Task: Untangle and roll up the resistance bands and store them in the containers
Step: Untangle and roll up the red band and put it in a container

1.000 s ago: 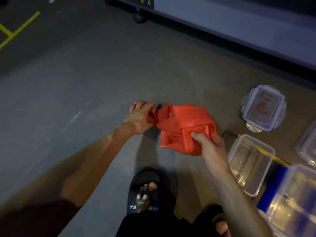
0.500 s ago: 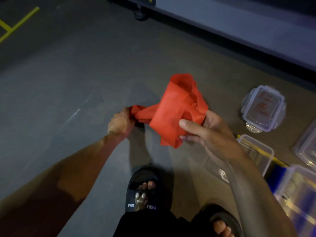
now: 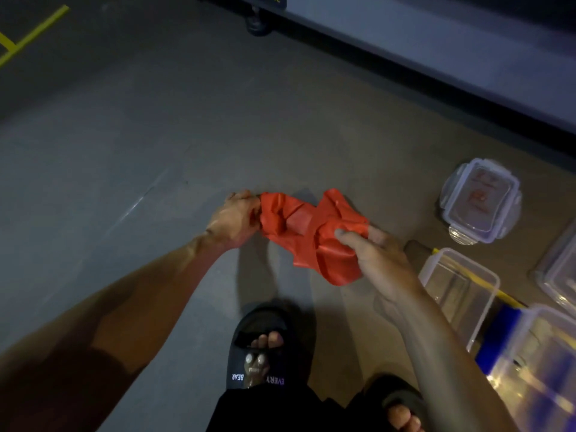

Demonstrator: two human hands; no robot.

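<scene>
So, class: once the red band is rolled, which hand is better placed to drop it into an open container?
Probably the right hand: it grips the red band beside the open container; the left hand is farther away.

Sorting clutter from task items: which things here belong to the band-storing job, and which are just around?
Job: red band, left hand, right hand, open container, lidded container.
Just around: slipper, yellow floor line.

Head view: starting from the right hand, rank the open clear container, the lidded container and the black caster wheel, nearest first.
From the right hand, which grips the red band:
1. Open clear container, just to its right on the floor.
2. Lidded container, farther right and beyond it.
3. Black caster wheel, far off at the top, under the grey ledge.
</scene>
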